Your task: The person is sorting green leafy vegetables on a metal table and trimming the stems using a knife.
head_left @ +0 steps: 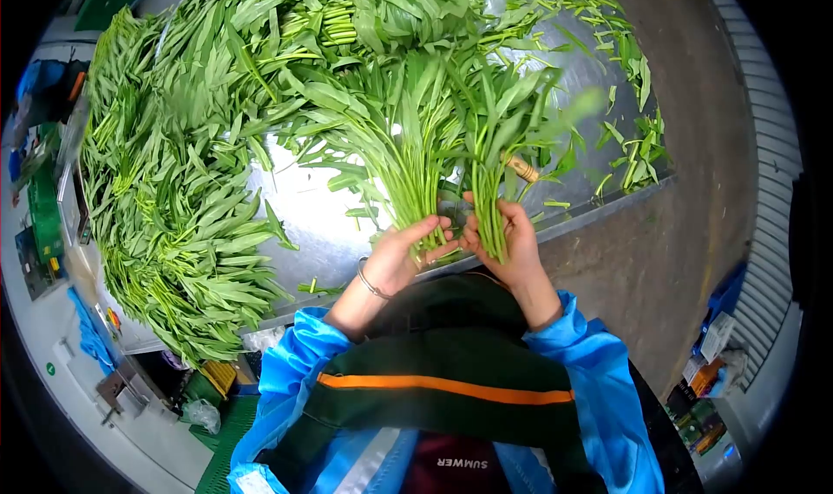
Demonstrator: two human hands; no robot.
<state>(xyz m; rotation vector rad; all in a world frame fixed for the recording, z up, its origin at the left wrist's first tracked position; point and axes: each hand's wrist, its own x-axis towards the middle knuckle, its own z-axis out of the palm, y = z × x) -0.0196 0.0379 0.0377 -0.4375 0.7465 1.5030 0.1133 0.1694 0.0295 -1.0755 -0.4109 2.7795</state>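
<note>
- Left of the left hand (401, 255), spreads out a broad heap (178, 207) of long, leafy green stems, reaching the near edge of the metal table (304, 207) and continuing beyond both hands.
- Just beside the left hand, towards the heap, shows bare, shiny metal with a few loose leaves and cut stem bits near the edge.
- On the left wrist, wears a thin bracelet (373, 282), just above a blue sleeve.
- With the left hand, grips the larger bunch (408, 168) by its lower stems between thumb and fingers, leaves pointing away over the table.
- Below and between both hands, wears a dark green apron (442, 407) crossed by an orange stripe.
- With the right hand (518, 249), curls fingers around the smaller bunch (490, 199), near the stem ends, just beside the larger bunch and also over the table.
- Just beyond the right hand, shows a light brown wooden handle (522, 168), partly behind leaves.
- Farther right of the right hand, bears scattered cuttings (640, 151) along the table's right side, then shows grey-brown floor (685, 147) and a ribbed panel (759, 164).
</note>
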